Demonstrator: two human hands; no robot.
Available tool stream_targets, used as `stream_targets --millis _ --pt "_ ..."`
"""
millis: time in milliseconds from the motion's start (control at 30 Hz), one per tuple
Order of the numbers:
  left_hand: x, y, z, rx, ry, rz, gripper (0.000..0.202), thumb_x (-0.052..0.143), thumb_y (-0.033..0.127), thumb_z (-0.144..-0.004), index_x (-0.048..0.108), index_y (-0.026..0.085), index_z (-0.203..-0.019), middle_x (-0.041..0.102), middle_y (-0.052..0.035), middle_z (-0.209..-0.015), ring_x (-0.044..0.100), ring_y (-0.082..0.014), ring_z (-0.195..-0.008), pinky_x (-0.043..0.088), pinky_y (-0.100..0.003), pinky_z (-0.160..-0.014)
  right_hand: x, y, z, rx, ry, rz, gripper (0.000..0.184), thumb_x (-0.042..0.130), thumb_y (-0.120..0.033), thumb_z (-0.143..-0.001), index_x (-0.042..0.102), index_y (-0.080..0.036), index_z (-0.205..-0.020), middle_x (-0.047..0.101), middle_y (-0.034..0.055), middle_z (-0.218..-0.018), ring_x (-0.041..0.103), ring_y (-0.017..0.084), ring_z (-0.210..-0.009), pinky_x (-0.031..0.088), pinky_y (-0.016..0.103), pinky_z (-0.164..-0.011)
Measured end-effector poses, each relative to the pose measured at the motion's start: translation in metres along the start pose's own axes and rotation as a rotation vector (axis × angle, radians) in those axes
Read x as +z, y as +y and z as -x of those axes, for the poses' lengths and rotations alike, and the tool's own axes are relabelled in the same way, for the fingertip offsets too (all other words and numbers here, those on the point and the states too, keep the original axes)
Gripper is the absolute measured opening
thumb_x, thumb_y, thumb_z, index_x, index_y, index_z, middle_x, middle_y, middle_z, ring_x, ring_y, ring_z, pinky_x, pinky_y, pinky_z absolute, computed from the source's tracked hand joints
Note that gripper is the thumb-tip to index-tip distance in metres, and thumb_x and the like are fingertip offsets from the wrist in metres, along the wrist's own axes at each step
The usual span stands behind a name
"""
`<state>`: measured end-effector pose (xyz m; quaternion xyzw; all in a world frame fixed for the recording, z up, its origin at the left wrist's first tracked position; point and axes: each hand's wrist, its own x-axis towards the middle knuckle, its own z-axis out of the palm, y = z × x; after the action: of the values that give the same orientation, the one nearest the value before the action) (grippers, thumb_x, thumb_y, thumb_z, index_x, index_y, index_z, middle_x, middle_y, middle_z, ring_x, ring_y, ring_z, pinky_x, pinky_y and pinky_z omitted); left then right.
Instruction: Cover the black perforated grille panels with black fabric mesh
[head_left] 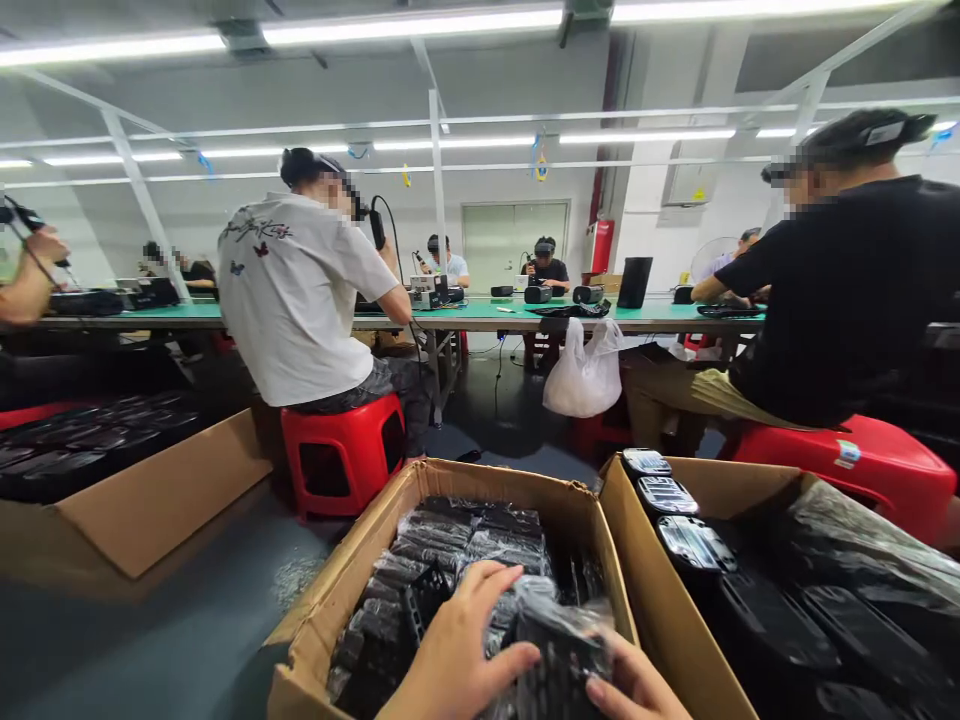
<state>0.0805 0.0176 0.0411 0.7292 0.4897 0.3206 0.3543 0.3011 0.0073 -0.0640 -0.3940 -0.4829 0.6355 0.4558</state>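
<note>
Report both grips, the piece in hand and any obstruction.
Right grip on clear-plastic-wrapped black part. Left grip open beside it. Perforated black piece near left grip, in brown cardboard box, possible snag.

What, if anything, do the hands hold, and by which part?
A black part wrapped in clear plastic, held at its right side by the right grip. The left grip is open near its left side; contact is unclear.

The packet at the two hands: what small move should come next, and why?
Probably close the left hand on the packet to steady it: that hand is spread open, thumb at the packet's left edge, while the right hand seems to pinch its right side.
</note>
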Motion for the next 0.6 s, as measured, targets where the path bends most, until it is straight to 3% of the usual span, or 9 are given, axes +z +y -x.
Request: stream_targets --millis 33,100,133,200,333,433,500,600 --pt "0.003 0.0 -0.002 0.009 -0.036 0.018 0.038 0.06 0.043 -0.062 0.062 0.024 -0.095 0.055 -0.0063 -0.108 0.052 -0.0212 -0.095 0.036 -0.027 -0.086 0.008 -0.006 -0.008 0.007 -0.064 0.005 0.052 0.071 -0.042 -0.052 0.06 -0.021 -0.098 0.06 0.009 -0.106 0.048 0.027 -0.106 0.031 0.04 -0.093" --pt "0.015 -0.015 -0.007 -0.029 -0.039 0.066 0.031 0.054 0.047 -0.066 0.067 0.019 -0.07 0.062 -0.0053 -0.083 0.055 -0.0188 -0.077 0.039 -0.026 -0.075 0.021 -0.014 -0.024 0.025 -0.151 -0.001 0.052 0.07 -0.043 -0.053 0.059 -0.021 -0.1 0.06 0.0077 -0.105 0.049 0.025 -0.105 0.031 0.038 -0.093" --pt "0.022 -0.028 -0.011 -0.074 0.021 0.098 0.038 0.049 0.05 -0.069 0.064 0.016 -0.059 0.06 -0.0038 -0.066 0.053 -0.017 -0.066 0.039 -0.026 -0.067 0.025 -0.015 -0.031 0.033 -0.183 -0.01 0.052 0.069 -0.044 -0.055 0.058 -0.02 -0.1 0.061 0.0072 -0.104 0.05 0.024 -0.103 0.032 0.038 -0.092" --pt "0.039 -0.057 -0.017 -0.184 0.221 0.183 0.047 0.046 0.057 -0.067 0.059 0.015 -0.049 0.052 -0.0006 -0.05 0.047 -0.0143 -0.054 0.037 -0.025 -0.057 0.028 -0.009 -0.043 0.046 -0.228 -0.029 0.048 0.065 -0.047 -0.058 0.059 -0.019 -0.097 0.062 0.0064 -0.097 0.053 0.022 -0.096 0.035 0.036 -0.089" --pt "0.066 -0.107 -0.021 -0.349 0.561 0.558 0.053 0.054 0.064 -0.054 0.063 0.013 -0.062 0.06 -0.0024 -0.057 0.053 -0.0165 -0.061 0.041 -0.027 -0.062 0.008 0.026 -0.049 0.159 -0.254 0.032 0.049 0.069 -0.043 -0.053 0.059 -0.016 -0.093 0.063 0.0038 -0.088 0.057 0.02 -0.086 0.04 0.032 -0.081" --pt "0.076 -0.13 -0.015 -0.448 0.639 0.763 0.058 0.059 0.065 -0.046 0.065 0.012 -0.07 0.066 -0.007 -0.07 0.058 -0.0189 -0.07 0.043 -0.028 -0.069 -0.013 0.06 -0.047 0.258 -0.232 0.206 0.054 0.074 -0.032 -0.044 0.058 -0.016 -0.093 0.063 0.0008 -0.085 0.056 0.02 -0.084 0.041 0.029 -0.077" --pt "0.075 -0.139 -0.011 -0.469 0.675 0.681 0.056 0.06 0.064 -0.044 0.065 0.013 -0.066 0.066 -0.008 -0.069 0.059 -0.0197 -0.07 0.043 -0.028 -0.069 -0.021 0.079 -0.048 0.324 -0.245 0.327 0.049 0.074 -0.023 -0.039 0.058 -0.017 -0.085 0.062 -0.002 -0.075 0.057 0.018 -0.076 0.043 0.028 -0.071" --pt "0.062 -0.146 -0.004 -0.449 0.769 0.349 0.049 0.053 0.063 -0.052 0.061 0.015 -0.057 0.063 -0.0051 -0.059 0.056 -0.0183 -0.063 0.04 -0.026 -0.063 -0.026 0.095 -0.053 0.413 -0.277 0.361 0.035 0.072 -0.024 -0.042 0.054 -0.017 -0.071 0.054 -0.0057 -0.054 0.053 0.013 -0.053 0.043 0.026 -0.055"
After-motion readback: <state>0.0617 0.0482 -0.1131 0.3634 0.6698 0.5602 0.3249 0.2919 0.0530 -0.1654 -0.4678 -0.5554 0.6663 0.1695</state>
